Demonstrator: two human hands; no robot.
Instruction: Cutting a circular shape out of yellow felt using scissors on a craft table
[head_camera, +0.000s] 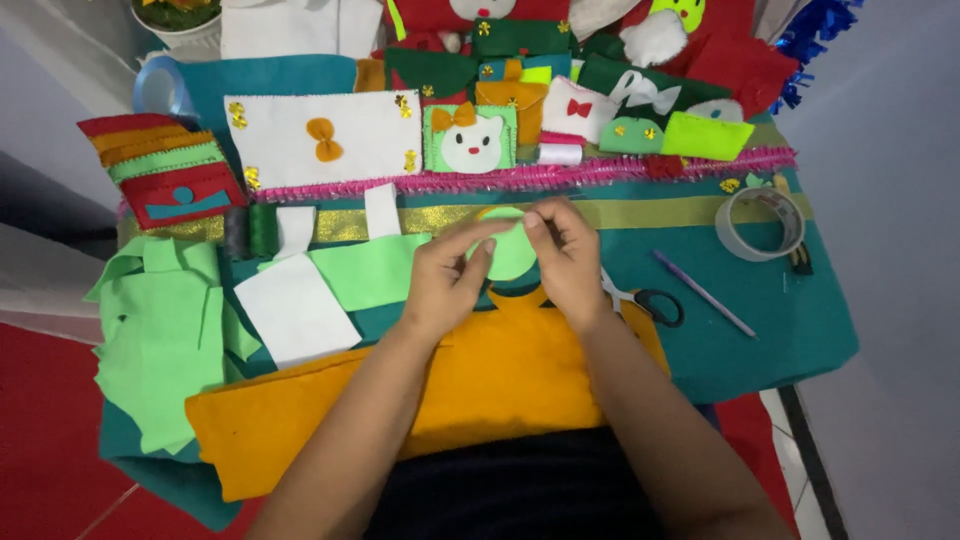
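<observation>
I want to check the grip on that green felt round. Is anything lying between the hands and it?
Nothing visible does. The left hand and the right hand both pinch the green felt round directly by its edges. The scissors lie off to the right hand's side.

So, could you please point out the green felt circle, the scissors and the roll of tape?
green felt circle (512, 256), head view, on its lower middle between the hands.
scissors (660, 303), head view, on the black handle loop.
roll of tape (738, 240), head view, on its left wall.
</observation>
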